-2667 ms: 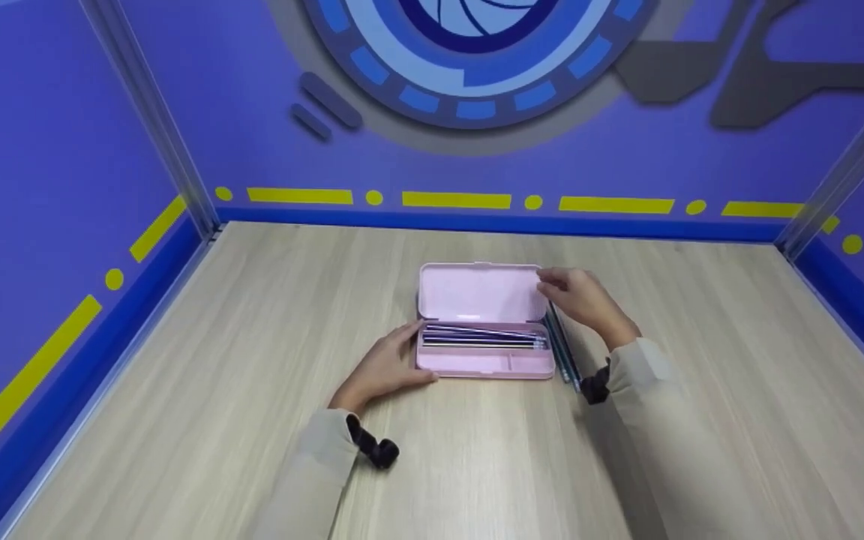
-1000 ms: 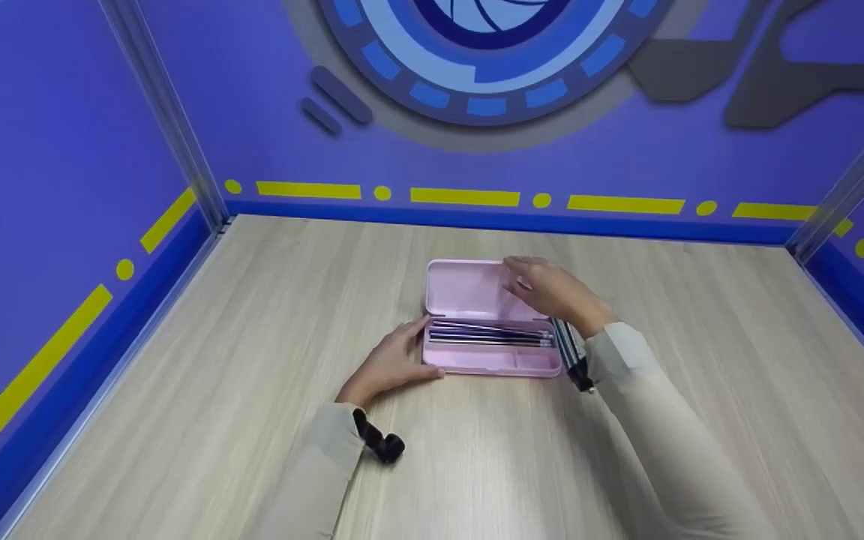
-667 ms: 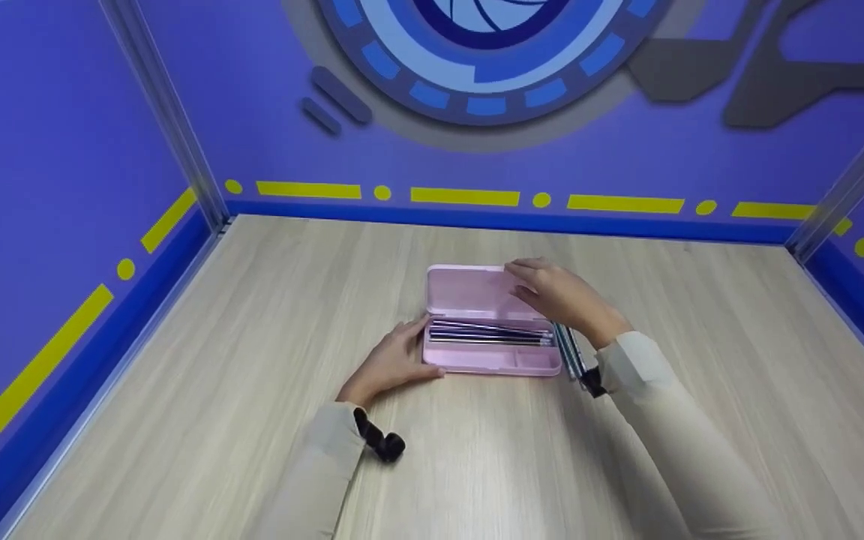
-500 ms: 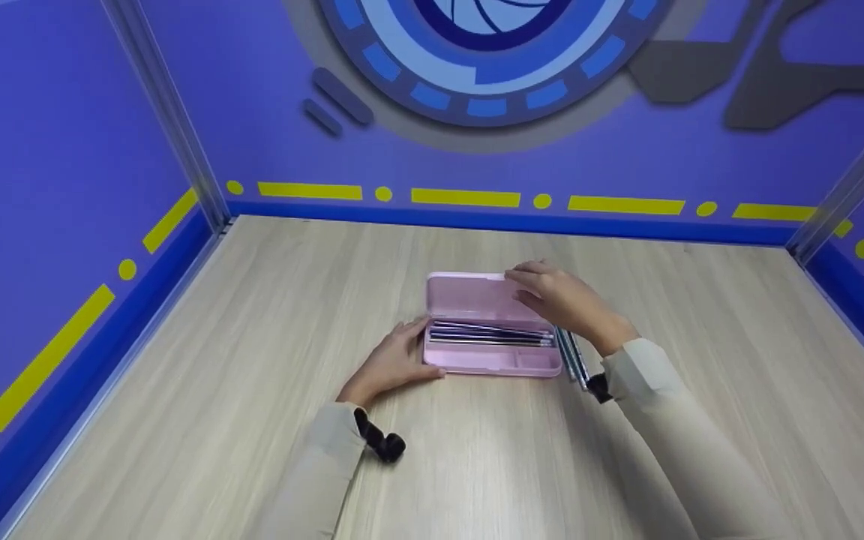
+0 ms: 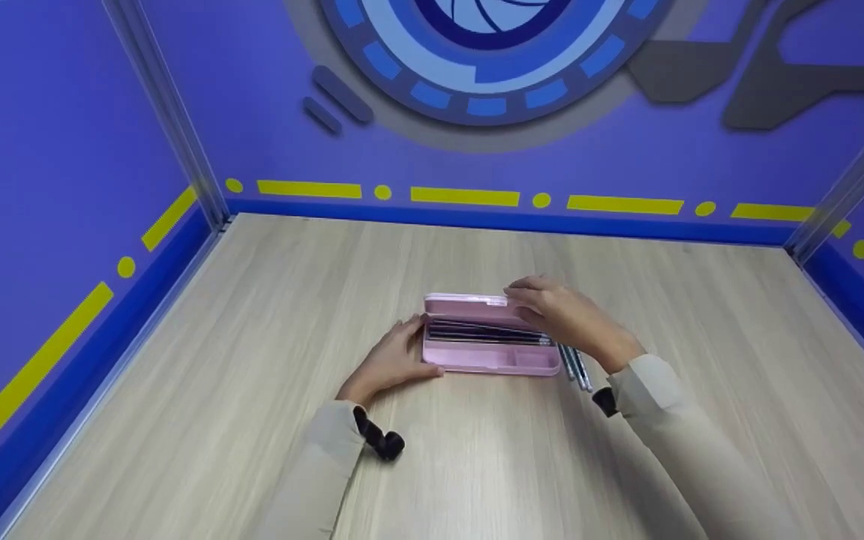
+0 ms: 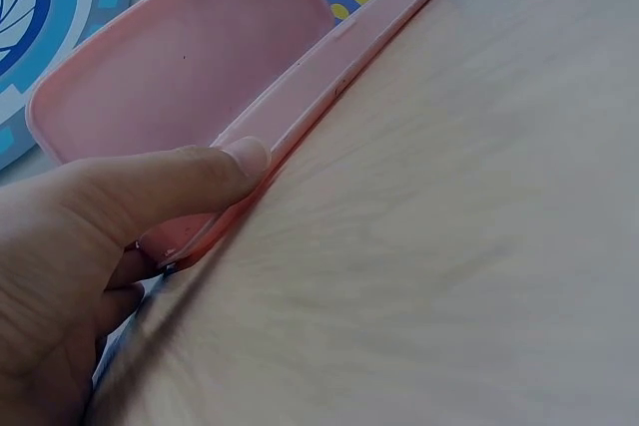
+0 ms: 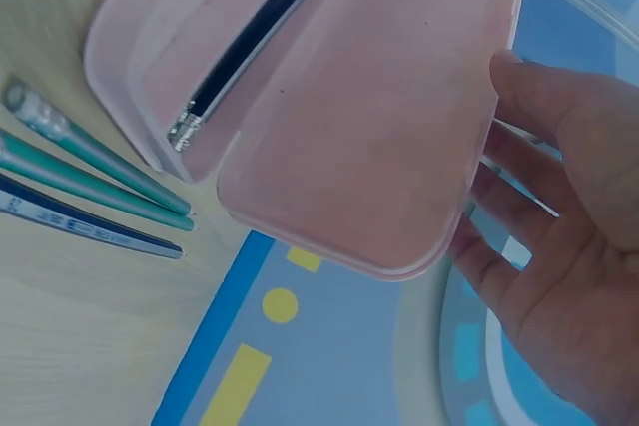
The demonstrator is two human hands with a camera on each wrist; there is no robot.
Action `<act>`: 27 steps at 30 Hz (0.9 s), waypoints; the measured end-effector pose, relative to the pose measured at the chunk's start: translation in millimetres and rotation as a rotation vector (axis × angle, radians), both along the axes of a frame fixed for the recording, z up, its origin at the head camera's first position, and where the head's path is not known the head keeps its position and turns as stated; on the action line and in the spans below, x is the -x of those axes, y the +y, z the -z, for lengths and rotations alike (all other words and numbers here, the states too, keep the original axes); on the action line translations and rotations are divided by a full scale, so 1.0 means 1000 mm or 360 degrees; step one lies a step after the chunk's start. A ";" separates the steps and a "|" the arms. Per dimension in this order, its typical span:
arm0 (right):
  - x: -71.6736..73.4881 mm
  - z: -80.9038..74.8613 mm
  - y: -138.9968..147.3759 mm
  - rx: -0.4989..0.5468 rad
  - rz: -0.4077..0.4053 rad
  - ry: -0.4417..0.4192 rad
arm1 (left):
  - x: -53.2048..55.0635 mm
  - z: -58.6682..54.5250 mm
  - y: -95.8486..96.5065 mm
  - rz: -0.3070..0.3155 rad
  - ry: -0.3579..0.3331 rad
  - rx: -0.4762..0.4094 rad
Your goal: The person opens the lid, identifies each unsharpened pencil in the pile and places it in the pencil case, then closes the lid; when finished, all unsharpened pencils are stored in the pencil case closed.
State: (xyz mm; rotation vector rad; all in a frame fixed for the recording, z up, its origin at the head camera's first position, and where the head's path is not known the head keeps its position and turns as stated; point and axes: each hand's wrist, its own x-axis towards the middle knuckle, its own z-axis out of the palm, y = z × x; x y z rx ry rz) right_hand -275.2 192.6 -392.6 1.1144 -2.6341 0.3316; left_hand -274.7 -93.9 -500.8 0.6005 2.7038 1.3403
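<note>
A pink pencil case (image 5: 471, 355) lies on the table with its lid (image 7: 369, 107) raised and tilted partway over the base. Several dark pencils (image 5: 486, 333) fill its rear compartment; the front compartments hold nothing visible. My left hand (image 5: 388, 361) grips the case's left end, thumb (image 6: 245, 159) on the front wall and fingers at the back. At the lid's free edge, my right hand (image 5: 563, 315) holds on toward the right, thumb on the inner face and fingers behind it. Just right of the case lie loose green and dark pencils (image 7: 110, 182), partly under my right forearm.
The wood-grain table (image 5: 312, 285) carries the case near its middle. Blue-purple panels (image 5: 477, 169) with yellow marks enclose the back and both sides. Each wrist wears a black camera (image 5: 385, 445).
The lid has tilted from nearly upright forward and down toward the base. My right hand moved left along its edge, then came down with it. The left hand keeps its grip.
</note>
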 end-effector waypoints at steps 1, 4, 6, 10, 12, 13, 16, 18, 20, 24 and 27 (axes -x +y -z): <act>-0.001 0.001 0.000 0.0000 -0.0002 -0.0002 | 0.000 0.000 0.000 0.0004 0.0010 -0.0001; -0.005 0.004 0.000 0.0008 -0.0006 -0.0047 | -0.001 0.001 0.001 0.0006 0.0016 0.0007; -0.008 0.007 0.001 0.0012 0.0006 -0.0109 | -0.001 0.002 0.001 0.0000 0.0004 0.0012; -0.014 0.012 0.001 -0.0008 0.0041 -0.0221 | -0.003 0.002 0.001 -0.0027 -0.0050 0.0005; -0.016 0.015 0.002 -0.0023 0.0055 -0.0250 | -0.003 0.002 0.002 -0.0037 -0.0077 -0.0010; -0.018 0.017 0.002 -0.0027 0.0059 -0.0258 | -0.003 0.002 0.002 -0.0038 -0.0084 -0.0018; -0.022 0.021 0.003 -0.0049 0.0051 -0.0250 | -0.003 0.002 0.003 -0.0023 -0.0074 -0.0044; -0.025 0.023 0.004 -0.0071 0.0044 -0.0235 | -0.002 0.002 0.003 -0.0011 -0.0062 -0.0049; -0.028 0.025 0.004 -0.0099 0.0047 -0.0228 | -0.001 0.001 0.003 -0.0007 -0.0059 -0.0047; -0.032 0.030 0.001 -0.0146 0.0076 -0.0242 | -0.002 0.000 0.001 -0.0036 -0.0104 -0.0044; -0.034 0.033 -0.003 -0.0167 0.0087 -0.0229 | -0.002 -0.001 -0.001 -0.0058 -0.0131 -0.0044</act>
